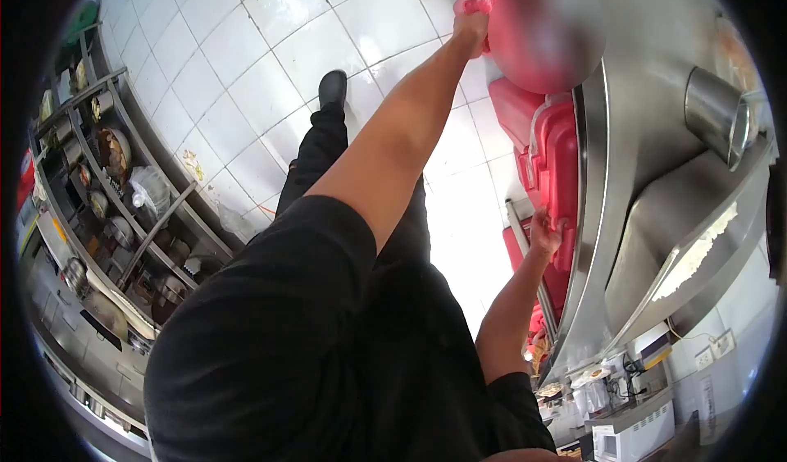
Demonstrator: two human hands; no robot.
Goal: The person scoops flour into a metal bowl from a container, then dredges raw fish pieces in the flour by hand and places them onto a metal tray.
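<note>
My left hand [471, 29] reaches far forward, its fingers closed on the red plastic edge [474, 4] of a bin-like piece at the top. A blurred round patch covers much of that piece. Nearer to me, a red plastic box [560, 159] with a moulded rim and a pale handle sits along the steel counter's edge. My right hand [547, 234] is curled against the near end of this box, fingers bent over its rim. Whether both hands grip one single red piece, I cannot tell.
On the right runs a steel counter [592, 191] with a metal container [715, 109] on it. A white microwave [635, 433] stands at the lower right. Metal shelves [123, 216] with pots and a plastic bag [150, 191] line the left. White tiles [279, 44] cover the floor.
</note>
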